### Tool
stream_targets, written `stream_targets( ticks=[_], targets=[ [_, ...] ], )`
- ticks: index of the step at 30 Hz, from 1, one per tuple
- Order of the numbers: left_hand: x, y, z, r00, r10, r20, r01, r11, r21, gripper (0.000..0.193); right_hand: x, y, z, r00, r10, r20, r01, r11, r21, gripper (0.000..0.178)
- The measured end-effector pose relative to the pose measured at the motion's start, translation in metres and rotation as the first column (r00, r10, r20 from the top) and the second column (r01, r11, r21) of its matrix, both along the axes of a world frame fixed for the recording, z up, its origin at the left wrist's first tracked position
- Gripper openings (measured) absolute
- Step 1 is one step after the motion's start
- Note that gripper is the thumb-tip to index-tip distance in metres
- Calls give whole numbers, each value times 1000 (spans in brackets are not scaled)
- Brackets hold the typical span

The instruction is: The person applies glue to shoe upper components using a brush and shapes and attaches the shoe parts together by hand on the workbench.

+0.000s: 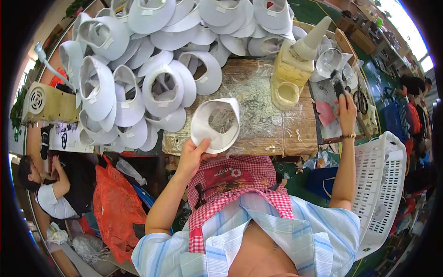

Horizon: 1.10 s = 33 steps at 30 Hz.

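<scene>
My left hand pinches the lower rim of a white shoe-upper-like piece, with a large oval opening, above the front of the work board. Far off to the right, my right hand is closed round a dark tool that looks like a brush. Its tip points away from me, beside a whitish cup-like thing. Between my hands stands a yellowish, glue-crusted container with a pale cone on top and a small round pot at its front.
Many similar white pieces lie heaped across the back and left. The stained board covers the bench front. Scissors and a pink scrap lie right. A white basket stands at my right, a red bag at my left. Another person sits far left.
</scene>
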<state>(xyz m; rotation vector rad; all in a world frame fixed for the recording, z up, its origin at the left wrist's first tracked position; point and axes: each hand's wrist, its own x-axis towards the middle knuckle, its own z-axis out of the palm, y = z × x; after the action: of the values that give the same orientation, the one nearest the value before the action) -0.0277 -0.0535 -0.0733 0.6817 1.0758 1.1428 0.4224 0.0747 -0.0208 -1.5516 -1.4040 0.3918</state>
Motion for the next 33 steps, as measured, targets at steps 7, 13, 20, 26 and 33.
stream_targets(
  ticks=[7,13,20,26,33],
  targets=[
    [8,13,-18,915,378,-142,-304,878,370,21,-193,-25,12,482,254,839,-294,948,-118,41],
    [25,23,-20,822,524,-222,-403,812,423,23,-206,3,-36,63,309,949,-398,880,-260,33],
    [27,26,-21,756,567,-327,-375,784,494,24,-188,-45,-8,134,382,915,-537,803,-256,19],
    [18,17,-31,683,573,-454,-223,754,618,23,-184,-15,53,765,602,229,-453,756,-472,32],
    [24,23,-31,599,639,-482,-194,701,687,21,-209,-12,-14,604,425,674,-45,863,-504,40]
  ],
)
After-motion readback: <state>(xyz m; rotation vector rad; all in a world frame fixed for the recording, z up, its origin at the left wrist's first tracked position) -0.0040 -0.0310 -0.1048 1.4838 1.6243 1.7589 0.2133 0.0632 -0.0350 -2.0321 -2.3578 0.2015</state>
